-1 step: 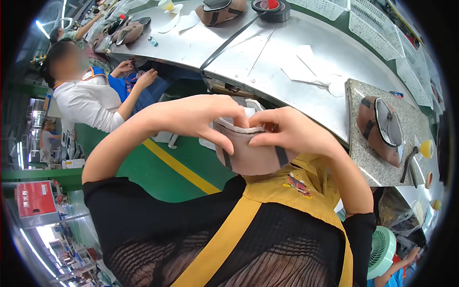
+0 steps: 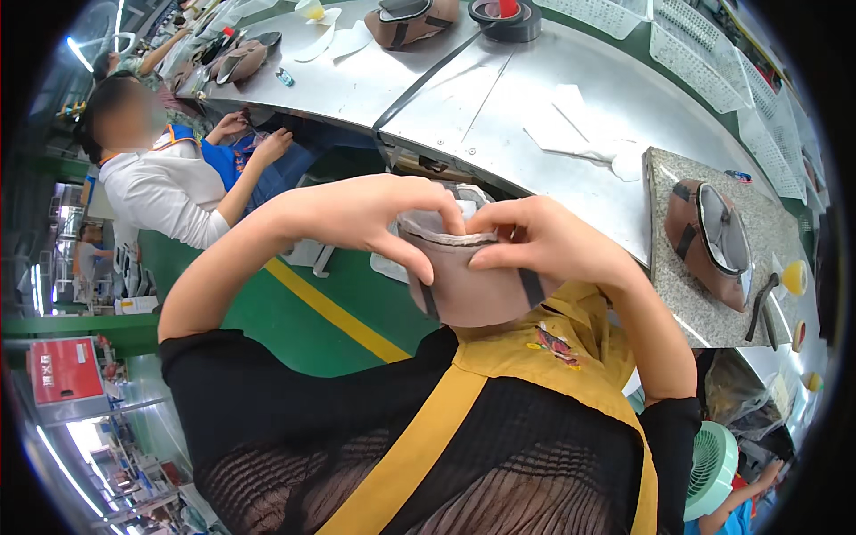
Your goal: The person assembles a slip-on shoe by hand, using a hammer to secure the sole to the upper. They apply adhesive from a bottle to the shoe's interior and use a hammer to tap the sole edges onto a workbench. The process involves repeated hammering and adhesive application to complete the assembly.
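Taupe fabric shoe upper with dark stripes and a pale grey lining (image 2: 481, 299) is held up in front of the person's chest, off the table, its opening upward. The left hand (image 2: 383, 214) pinches its rim, thumb outside and forefinger inside; the right hand (image 2: 553, 236) pinches the rim close beside it in the same way. Below hangs a yellow cloth apron (image 2: 526, 370) over a black top.

Beyond the hands runs a long, shiny sheet-metal worktable (image 2: 481, 98), bearing thin white cut pieces (image 2: 562, 134) and, farther off, a black roll with a red centre (image 2: 506, 25). Toward the right, a speckled grey stone slab (image 2: 771, 236) carries a second taupe upper (image 2: 700, 241), lying tilted. White perforated plastic baskets (image 2: 695, 67) line the far edge.

To the left, a co-worker in a white top (image 2: 169, 196) sits at the table. A yellow stripe (image 2: 334, 312) crosses the green floor (image 2: 267, 325); a red box (image 2: 67, 370) stands farther left, and a mint-green round fan (image 2: 711, 464) at lower right.
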Demonstrator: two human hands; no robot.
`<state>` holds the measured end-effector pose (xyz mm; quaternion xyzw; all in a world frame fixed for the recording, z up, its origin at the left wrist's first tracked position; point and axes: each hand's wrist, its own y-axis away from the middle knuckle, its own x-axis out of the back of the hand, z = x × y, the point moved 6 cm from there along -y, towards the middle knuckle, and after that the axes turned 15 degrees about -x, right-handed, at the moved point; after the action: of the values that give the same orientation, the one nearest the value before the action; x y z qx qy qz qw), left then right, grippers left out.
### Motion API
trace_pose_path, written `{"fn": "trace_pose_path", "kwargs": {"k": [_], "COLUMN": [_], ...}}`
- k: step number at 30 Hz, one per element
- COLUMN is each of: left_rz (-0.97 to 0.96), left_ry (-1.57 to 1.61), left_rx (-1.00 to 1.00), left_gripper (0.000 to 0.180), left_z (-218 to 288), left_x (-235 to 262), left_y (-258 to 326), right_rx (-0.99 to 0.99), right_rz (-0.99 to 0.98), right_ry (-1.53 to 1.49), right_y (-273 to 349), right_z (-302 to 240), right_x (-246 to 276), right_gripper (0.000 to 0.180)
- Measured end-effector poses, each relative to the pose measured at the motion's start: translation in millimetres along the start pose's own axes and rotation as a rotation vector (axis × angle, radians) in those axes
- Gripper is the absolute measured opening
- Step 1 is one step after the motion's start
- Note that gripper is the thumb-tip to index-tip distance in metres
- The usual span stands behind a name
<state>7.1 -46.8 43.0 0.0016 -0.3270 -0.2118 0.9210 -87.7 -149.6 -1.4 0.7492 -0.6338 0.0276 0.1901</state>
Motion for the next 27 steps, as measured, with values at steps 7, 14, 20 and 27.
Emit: {"fn": "trace_pose_path", "kwargs": {"k": [7,14,20,27], "left_rz": [0.209,0.533,0.541,0.502], "left_ry": [0.328,0.902,0.792,0.858], "left_rx": [-0.071,-0.153,-0.012,-0.026], "left_gripper": [0.041,0.027,0.021,0.024], "left_z": [-42.4,-46.9,-36.5,-52.3], "left_x": [0.3,10.6,21.8,20.9], "left_y": [19.9,14.8,-13.1,-26.1], "right_rx": [0.094,-0.138,-0.04,-0.032], "right_rz": [-0.027,-0.209,0.111,0.188], "right_ry": [-0.353,-0.378,-0.117,-0.534], "right_y": [4.5,-6.7,-8.7,-8.5], "right_z": [11.3,42.0,-2.0,6.6], "right_x": [34.1,40.7,59.4,82.0], "right_gripper": [0.018,0.029,0.032,0.027]}}
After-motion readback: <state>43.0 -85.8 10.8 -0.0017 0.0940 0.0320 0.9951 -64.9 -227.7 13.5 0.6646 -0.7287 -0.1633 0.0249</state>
